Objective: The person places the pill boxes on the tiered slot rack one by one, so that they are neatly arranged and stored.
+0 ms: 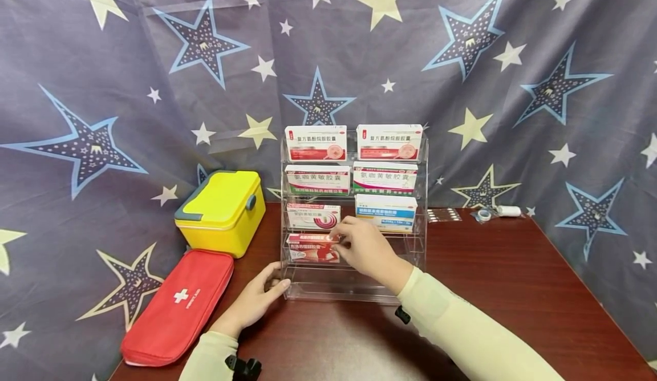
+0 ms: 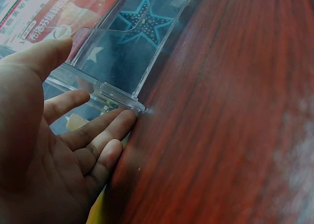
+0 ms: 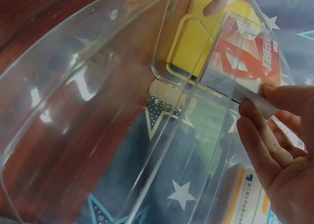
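Two hands (image 1: 256, 298) (image 1: 366, 250) show overhead; right-wrist view shows fingers (image 3: 260, 135) pinching red box (image 3: 245, 62).

Top-tier boxes (image 1: 315, 143) in the rack read 复方氨酚烷胺胶囊; second-tier boxes (image 1: 318, 179) read 氨咖黄敏胶囊. Red pouch (image 1: 177, 307) at the table's left edge bore a white cross. Lower boxes' print was illegible.

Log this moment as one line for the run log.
right hand: pinches red medicine box on rack's lower tier | left hand: steadies clear acrylic rack corner
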